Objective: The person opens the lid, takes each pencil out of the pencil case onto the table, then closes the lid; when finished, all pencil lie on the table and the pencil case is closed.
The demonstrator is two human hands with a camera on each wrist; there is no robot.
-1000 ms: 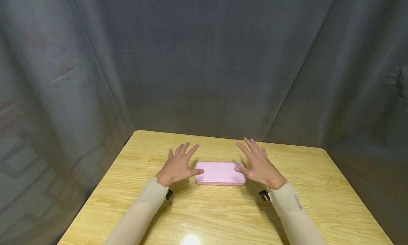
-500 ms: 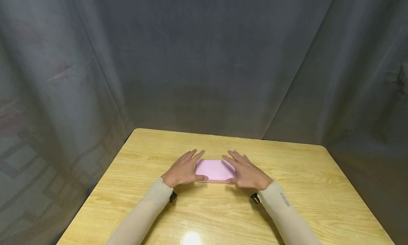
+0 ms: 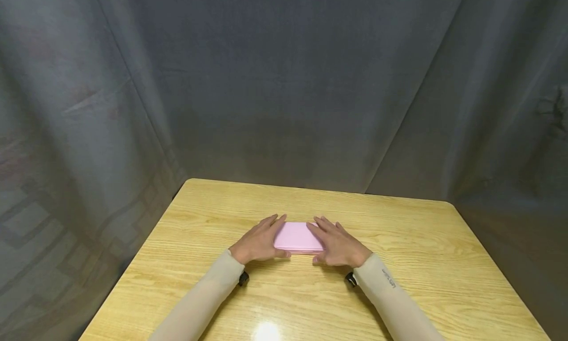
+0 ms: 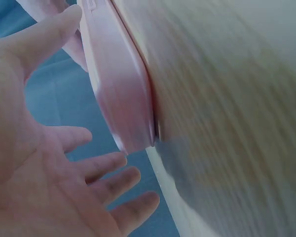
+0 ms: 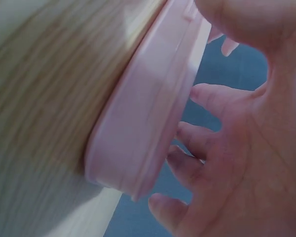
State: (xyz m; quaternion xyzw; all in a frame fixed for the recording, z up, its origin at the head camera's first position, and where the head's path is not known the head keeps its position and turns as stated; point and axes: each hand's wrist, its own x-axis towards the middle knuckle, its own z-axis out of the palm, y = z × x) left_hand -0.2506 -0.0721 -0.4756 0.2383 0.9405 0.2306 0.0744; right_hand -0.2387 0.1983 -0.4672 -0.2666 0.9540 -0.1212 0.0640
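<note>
Pressure landing unevenly from the left hand (image 3: 259,242) and right hand (image 3: 340,243) could twist or skid the smooth-looking pink case (image 3: 298,236); a lift with such loosely spread fingers might let it slip; the hands stand apart, one about each end, neither plainly clamped on it, and firm contact I cannot tell; the case lies flat on the table (image 3: 306,306) between them, thumbs near its front edge; a grey curtain (image 3: 284,94) hangs well beyond.
</note>
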